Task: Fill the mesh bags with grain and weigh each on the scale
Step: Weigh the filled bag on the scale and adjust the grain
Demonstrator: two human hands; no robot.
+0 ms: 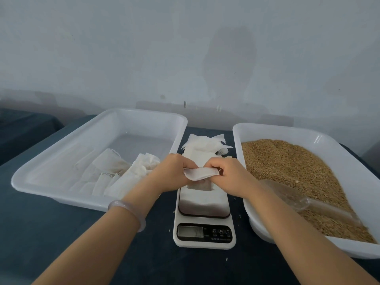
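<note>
Since the mesh bag at mid-frame looks limp and featherlight, the left hand and right hand pinch its top edge at either end with curled fingers.

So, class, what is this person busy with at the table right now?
The left hand and the right hand pinch a white mesh bag above the scale. A clear scoop lies on the grain in the right tray. More bags sit in the left tray.
</note>
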